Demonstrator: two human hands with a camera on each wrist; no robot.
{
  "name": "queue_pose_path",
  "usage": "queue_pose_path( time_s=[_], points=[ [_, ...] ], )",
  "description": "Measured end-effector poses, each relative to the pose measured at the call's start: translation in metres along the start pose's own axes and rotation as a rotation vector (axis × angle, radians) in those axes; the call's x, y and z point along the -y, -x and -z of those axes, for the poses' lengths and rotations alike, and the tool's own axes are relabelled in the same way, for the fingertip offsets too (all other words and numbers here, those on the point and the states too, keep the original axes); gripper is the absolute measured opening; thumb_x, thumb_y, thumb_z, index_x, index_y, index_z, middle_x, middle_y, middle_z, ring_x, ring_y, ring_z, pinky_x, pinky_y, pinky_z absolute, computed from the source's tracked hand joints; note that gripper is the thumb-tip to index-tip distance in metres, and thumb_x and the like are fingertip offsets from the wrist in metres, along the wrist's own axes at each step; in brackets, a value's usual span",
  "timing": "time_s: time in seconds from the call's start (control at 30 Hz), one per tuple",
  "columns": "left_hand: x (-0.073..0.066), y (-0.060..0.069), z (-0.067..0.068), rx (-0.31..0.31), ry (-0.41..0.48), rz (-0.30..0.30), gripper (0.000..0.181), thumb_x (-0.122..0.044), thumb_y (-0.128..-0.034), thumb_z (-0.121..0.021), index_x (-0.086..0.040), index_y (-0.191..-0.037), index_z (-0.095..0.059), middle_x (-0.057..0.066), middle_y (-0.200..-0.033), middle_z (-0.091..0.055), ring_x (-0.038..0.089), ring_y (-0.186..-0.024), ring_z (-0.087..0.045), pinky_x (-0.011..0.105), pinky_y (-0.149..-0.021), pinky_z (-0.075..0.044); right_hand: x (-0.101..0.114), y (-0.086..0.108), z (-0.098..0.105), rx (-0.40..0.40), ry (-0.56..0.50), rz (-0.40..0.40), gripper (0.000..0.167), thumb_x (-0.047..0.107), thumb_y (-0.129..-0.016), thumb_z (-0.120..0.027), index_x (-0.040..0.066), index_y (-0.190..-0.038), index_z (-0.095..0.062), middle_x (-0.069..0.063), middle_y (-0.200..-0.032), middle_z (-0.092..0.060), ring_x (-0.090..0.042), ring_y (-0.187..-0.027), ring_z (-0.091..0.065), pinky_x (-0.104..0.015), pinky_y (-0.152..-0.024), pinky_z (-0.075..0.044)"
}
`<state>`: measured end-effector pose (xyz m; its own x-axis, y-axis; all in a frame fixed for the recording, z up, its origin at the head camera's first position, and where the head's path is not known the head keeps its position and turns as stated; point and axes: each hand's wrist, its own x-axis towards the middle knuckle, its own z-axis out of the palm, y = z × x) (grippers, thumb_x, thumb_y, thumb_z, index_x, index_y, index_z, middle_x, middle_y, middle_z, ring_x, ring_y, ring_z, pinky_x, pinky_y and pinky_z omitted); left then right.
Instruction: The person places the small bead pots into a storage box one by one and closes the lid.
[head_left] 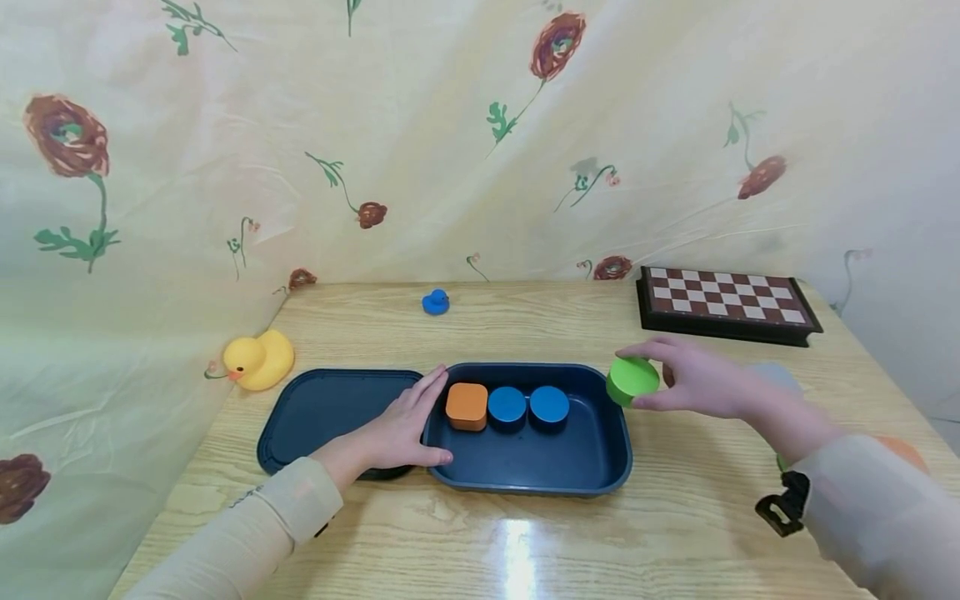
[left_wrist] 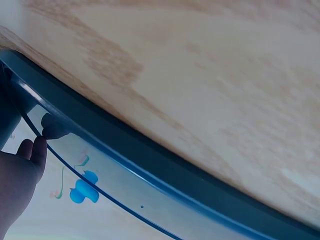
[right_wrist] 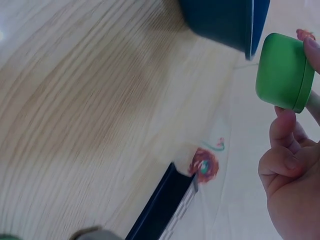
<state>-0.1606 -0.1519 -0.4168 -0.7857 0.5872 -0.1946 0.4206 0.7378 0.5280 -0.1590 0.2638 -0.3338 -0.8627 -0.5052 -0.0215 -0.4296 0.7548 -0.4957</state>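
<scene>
My right hand (head_left: 701,379) pinches a small green round container (head_left: 632,382) between thumb and fingers, just above the right end of a dark blue box (head_left: 517,458). A seam runs round the green container (right_wrist: 282,70) in the right wrist view. Along the box's back left side stand an orange rounded-square container (head_left: 467,407) and two blue round ones, the left (head_left: 507,408) and the right (head_left: 549,408). With fingers extended, my left hand (head_left: 397,429) touches the box's left rim. The left wrist view shows only part of that hand beside the rim (left_wrist: 125,140).
A dark tray-like lid (head_left: 337,417) lies left of the box, partly under my left arm. Behind are a yellow duck (head_left: 260,360), a small blue duck (head_left: 436,302) and a checkered board box (head_left: 723,304). Pale blue (head_left: 777,375) and orange (head_left: 903,452) things are partly hidden by my right arm.
</scene>
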Motion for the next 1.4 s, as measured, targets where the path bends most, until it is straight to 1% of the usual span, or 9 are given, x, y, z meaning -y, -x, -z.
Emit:
queue_pose_path(
  time_s=[0.13, 0.27, 0.37, 0.57, 0.8, 0.9, 1.07, 1.23, 1.4],
  points=[
    [0.000, 0.000, 0.000, 0.000, -0.001, 0.003, 0.106, -0.054, -0.0806, -0.065, -0.026, -0.150, 0.010, -0.016, -0.152, 0.019, 0.035, -0.140, -0.008, 0.055, -0.107, -0.016, 0.007, -0.010, -0.007, 0.004, -0.009, 0.005, 0.061, 0.044, -0.077, -0.074, 0.011, -0.126, -0.058, -0.006, -0.107, -0.051, -0.018, -0.073, -0.047, -0.027, -0.058, -0.042],
    [0.000, 0.000, -0.001, -0.002, -0.006, 0.007, 0.106, -0.054, -0.0806, -0.065, -0.026, -0.150, 0.010, -0.016, -0.152, 0.019, 0.035, -0.140, -0.008, 0.055, -0.107, -0.015, 0.012, -0.018, -0.014, 0.024, -0.020, 0.018, 0.062, 0.046, -0.077, -0.074, 0.012, -0.126, -0.058, -0.009, -0.111, -0.050, -0.019, -0.076, -0.047, -0.028, -0.061, -0.043],
    [0.000, 0.000, -0.001, -0.005, -0.007, 0.006, 0.106, -0.054, -0.0805, -0.065, -0.026, -0.151, 0.010, -0.016, -0.152, 0.019, 0.035, -0.140, -0.008, 0.055, -0.107, -0.016, 0.016, -0.023, -0.019, 0.039, -0.008, 0.011, 0.062, 0.047, -0.077, -0.074, 0.013, -0.126, -0.058, -0.012, -0.113, -0.049, -0.020, -0.080, -0.048, -0.030, -0.063, -0.043],
    [0.000, 0.000, -0.001, -0.010, -0.001, -0.005, 0.106, -0.053, -0.0808, -0.065, -0.026, -0.151, 0.010, -0.014, -0.153, 0.017, 0.035, -0.140, -0.009, 0.056, -0.107, -0.016, 0.018, -0.030, -0.029, 0.058, 0.034, 0.004, 0.060, 0.043, -0.077, -0.075, 0.012, -0.125, -0.058, -0.014, -0.115, -0.050, -0.021, -0.082, -0.050, -0.030, -0.065, -0.044],
    [0.002, 0.000, -0.001, -0.011, 0.006, -0.015, 0.106, -0.054, -0.0808, -0.065, -0.026, -0.151, 0.010, -0.014, -0.153, 0.017, 0.035, -0.140, -0.008, 0.056, -0.107, -0.015, 0.020, -0.033, -0.038, 0.074, 0.067, 0.010, 0.056, 0.038, -0.076, -0.076, 0.010, -0.121, -0.059, -0.011, -0.111, -0.050, -0.020, -0.084, -0.051, -0.030, -0.068, -0.045],
    [0.002, 0.000, -0.002, -0.015, 0.008, -0.021, 0.106, -0.053, -0.0808, -0.065, -0.025, -0.151, 0.009, -0.013, -0.154, 0.016, 0.034, -0.140, -0.008, 0.056, -0.107, -0.016, 0.020, -0.034, -0.042, 0.069, 0.096, 0.009, 0.055, 0.037, -0.075, -0.077, 0.010, -0.120, -0.060, -0.010, -0.111, -0.050, -0.019, -0.085, -0.051, -0.030, -0.070, -0.045],
    [0.002, 0.000, -0.001, -0.011, 0.006, -0.021, 0.106, -0.053, -0.0808, -0.065, -0.024, -0.151, 0.009, -0.013, -0.154, 0.017, 0.033, -0.140, -0.009, 0.056, -0.107, -0.016, 0.020, -0.035, -0.048, 0.063, 0.129, 0.016, 0.055, 0.038, -0.075, -0.077, 0.010, -0.119, -0.061, -0.008, -0.112, -0.050, -0.017, -0.084, -0.051, -0.029, -0.069, -0.046],
    [0.001, 0.001, -0.001, -0.013, 0.019, -0.026, 0.105, -0.052, -0.0811, -0.065, -0.024, -0.151, 0.008, -0.012, -0.154, 0.016, 0.036, -0.139, -0.009, 0.058, -0.106, -0.017, 0.019, -0.035, -0.052, 0.054, 0.148, 0.018, 0.055, 0.038, -0.076, -0.076, 0.010, -0.120, -0.060, -0.007, -0.115, -0.049, -0.016, -0.083, -0.052, -0.030, -0.069, -0.046],
    [0.001, 0.001, 0.000, -0.009, 0.021, -0.024, 0.105, -0.053, -0.0811, -0.065, -0.024, -0.151, 0.009, -0.013, -0.153, 0.017, 0.035, -0.139, -0.009, 0.057, -0.106, -0.017, 0.018, -0.034, -0.056, 0.042, 0.174, 0.008, 0.054, 0.037, -0.077, -0.075, 0.012, -0.122, -0.059, -0.008, -0.116, -0.049, -0.018, -0.084, -0.053, -0.033, -0.071, -0.048]
  ],
)
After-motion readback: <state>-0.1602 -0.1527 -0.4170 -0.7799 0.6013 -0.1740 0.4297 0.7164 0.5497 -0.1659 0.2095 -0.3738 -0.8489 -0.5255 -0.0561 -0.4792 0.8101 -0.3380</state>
